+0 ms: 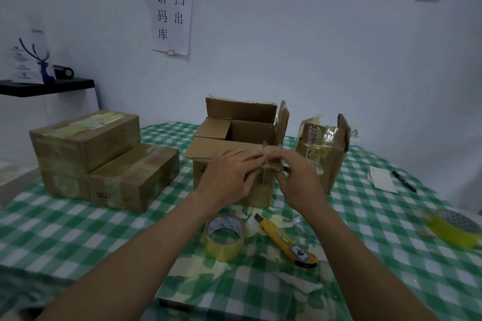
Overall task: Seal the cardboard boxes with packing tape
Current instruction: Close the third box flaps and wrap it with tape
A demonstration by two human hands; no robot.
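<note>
Two hands, the left hand and right hand, are pinched on old tape at the near flap of the open box mid-surface; sealing is judged unbegun, so the flaps must be closed and the roll taken up.

open box: brown, mid-tabletop, rear flap up, front flap out | second open box: just right | taped boxes: stacked left | tape roll: yellowish, flat, nearer

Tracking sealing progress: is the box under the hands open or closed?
Open. The box has its far flap standing upright, its near flap folded outward, and its inside showing.
</note>
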